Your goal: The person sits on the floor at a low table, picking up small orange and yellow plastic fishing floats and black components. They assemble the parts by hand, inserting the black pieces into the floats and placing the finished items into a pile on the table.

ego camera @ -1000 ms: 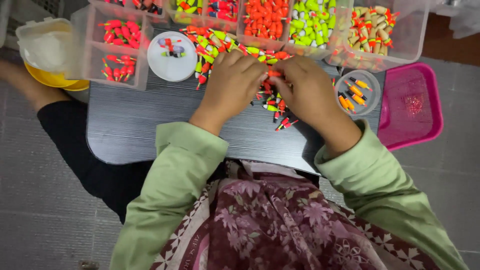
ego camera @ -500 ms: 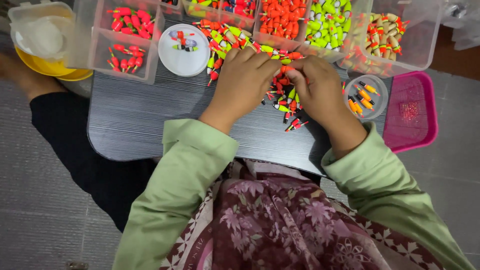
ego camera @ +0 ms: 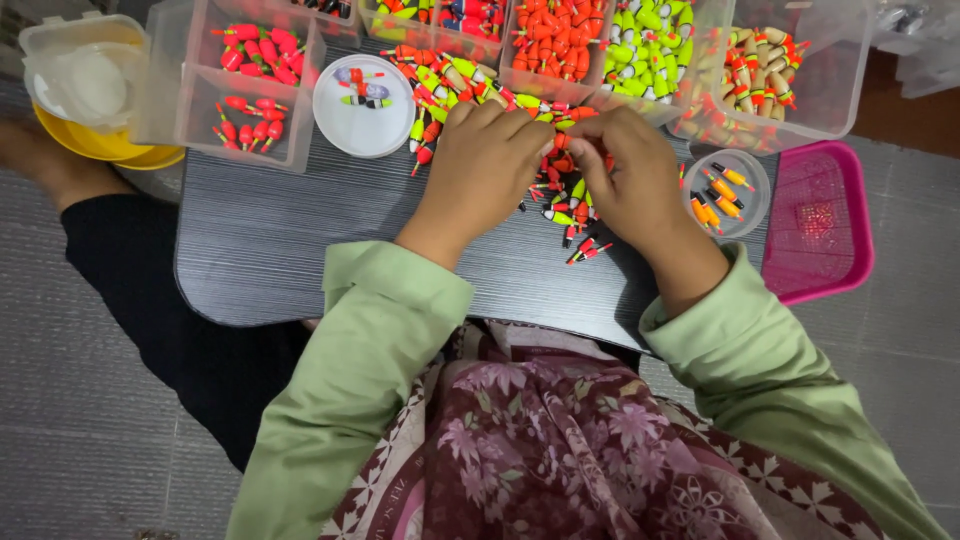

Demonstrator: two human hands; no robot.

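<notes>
My left hand [ego camera: 483, 165] and my right hand [ego camera: 640, 180] rest knuckles-up on a small dark tray table [ego camera: 280, 250], fingertips meeting over a loose pile of small fishing floats [ego camera: 565, 205] in red, orange, green and yellow. The fingers of both hands curl into the pile; what they pinch is hidden under the knuckles. More floats [ego camera: 435, 85] trail from the pile toward the back left. Green sleeves cover both forearms.
Clear plastic bins line the far edge: red floats [ego camera: 250, 75], orange [ego camera: 555, 40], lime green [ego camera: 645, 50], tan and striped [ego camera: 755, 75]. A round white lid [ego camera: 362, 125] holds a few floats; a small clear cup [ego camera: 730, 190] holds orange ones. Pink tray [ego camera: 818, 225] right, yellow bowl [ego camera: 105, 145] left.
The view has shifted slightly down and right. Both hands stay over the float pile, fingers working closer together.
</notes>
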